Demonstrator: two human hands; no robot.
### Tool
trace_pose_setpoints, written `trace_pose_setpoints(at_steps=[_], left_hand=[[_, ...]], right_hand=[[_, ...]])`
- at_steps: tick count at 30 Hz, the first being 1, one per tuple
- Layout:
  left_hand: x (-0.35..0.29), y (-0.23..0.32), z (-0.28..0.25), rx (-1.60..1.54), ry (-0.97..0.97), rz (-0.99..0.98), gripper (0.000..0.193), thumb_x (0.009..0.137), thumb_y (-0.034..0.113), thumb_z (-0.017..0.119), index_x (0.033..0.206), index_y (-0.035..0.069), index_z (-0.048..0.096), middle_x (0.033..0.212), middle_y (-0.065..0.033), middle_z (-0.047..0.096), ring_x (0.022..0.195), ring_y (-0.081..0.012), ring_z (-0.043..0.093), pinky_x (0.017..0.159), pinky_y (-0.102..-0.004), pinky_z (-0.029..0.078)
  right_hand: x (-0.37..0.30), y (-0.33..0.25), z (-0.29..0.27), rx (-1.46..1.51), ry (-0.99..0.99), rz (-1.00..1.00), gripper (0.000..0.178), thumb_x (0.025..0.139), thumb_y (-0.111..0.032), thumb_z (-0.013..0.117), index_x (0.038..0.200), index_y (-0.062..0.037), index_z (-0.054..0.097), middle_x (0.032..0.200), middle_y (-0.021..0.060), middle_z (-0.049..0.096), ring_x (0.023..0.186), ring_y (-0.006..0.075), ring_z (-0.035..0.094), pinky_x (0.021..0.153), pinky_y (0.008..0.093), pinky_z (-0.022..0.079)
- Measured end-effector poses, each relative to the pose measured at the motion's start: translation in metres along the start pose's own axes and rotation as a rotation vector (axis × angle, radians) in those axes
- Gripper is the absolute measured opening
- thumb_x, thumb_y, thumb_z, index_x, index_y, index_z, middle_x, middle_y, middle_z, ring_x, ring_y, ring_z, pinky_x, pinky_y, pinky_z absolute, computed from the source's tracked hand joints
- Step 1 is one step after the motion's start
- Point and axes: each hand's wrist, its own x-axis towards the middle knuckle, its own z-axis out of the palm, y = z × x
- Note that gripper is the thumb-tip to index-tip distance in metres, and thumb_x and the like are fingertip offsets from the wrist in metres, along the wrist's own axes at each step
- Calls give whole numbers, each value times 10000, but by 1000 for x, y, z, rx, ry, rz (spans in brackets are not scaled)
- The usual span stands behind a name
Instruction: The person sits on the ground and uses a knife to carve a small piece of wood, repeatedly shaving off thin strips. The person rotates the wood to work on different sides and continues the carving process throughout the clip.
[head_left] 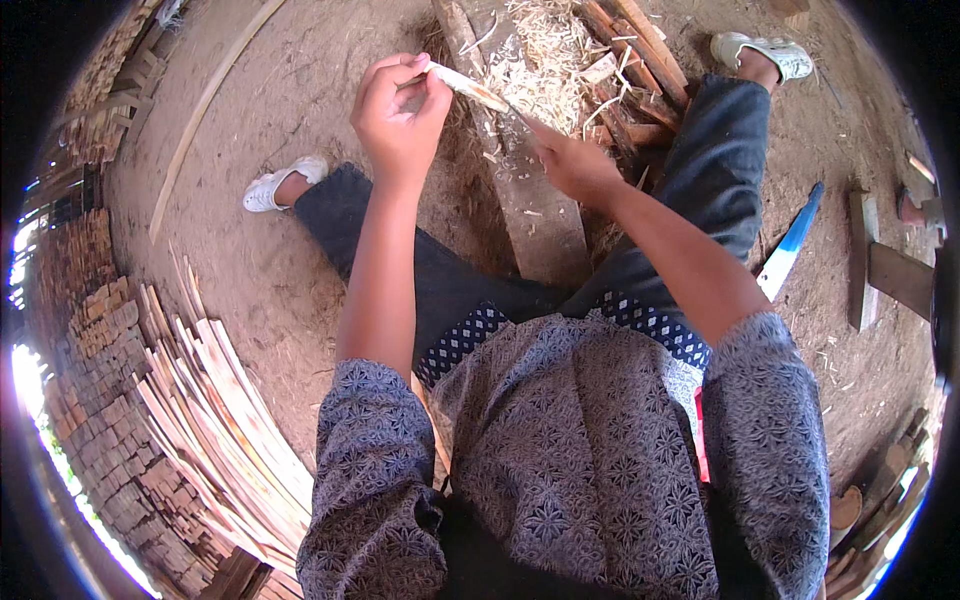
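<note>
My left hand [402, 110] is raised over the ground at the upper middle, its thumb and fingers pinching one end of a pale, slim piece of wood [468, 86]. The wood slants down to the right. My right hand [575, 165] is closed round the handle of a knife [528, 124], whose dark blade meets the wood's lower right end. Below the hands a worn wooden plank [545, 225] runs between my legs, with curled wood shavings [548, 75] heaped on and beside its far part.
Reddish wood sticks [650, 60] lie beyond the shavings. Long pale wood strips [225, 420] are bundled at left, near stacked wood blocks [105, 440]. On the right are a blue-and-white blade-shaped object [793, 243] and a wooden frame piece [865, 262]. Another person's hand or foot [910, 208] shows at the right rim.
</note>
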Motion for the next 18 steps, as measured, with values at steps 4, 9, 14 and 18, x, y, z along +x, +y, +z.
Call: trace_pose_setpoints(at_steps=[4,9,14,18], left_hand=[[3,-3,-1,0,11,3,225,845,-120,748,1048,-40,692,1137,-153,686,958,-208,740,782,-309,668],[-4,-1,-8,49,-5,32,222,857,-120,745,1056,-41,685,1151,-154,683,978,-207,735,797,-309,657],[-1,-2,0,94,-80,77,253,878,-137,733,1106,-52,662,1204,-160,664,1036,-213,722,827,-313,639],[-4,-3,-2,77,-65,50,265,874,-150,722,1107,-47,650,1217,-167,648,1029,-211,715,831,-309,635]], right_hand=[[16,-1,-21,12,-26,-33,519,1082,-283,573,1589,-240,472,969,224,745,848,326,744,812,421,570],[-9,-66,-60,575,390,-134,468,1067,-365,534,1527,-274,535,895,218,738,825,403,746,790,503,602],[0,6,-13,-50,-28,-45,464,1096,-286,554,1554,-224,520,960,180,754,805,271,720,784,421,562],[5,-9,-39,314,88,-189,465,1123,-259,529,1583,-206,492,1092,148,777,843,221,724,820,400,556]])
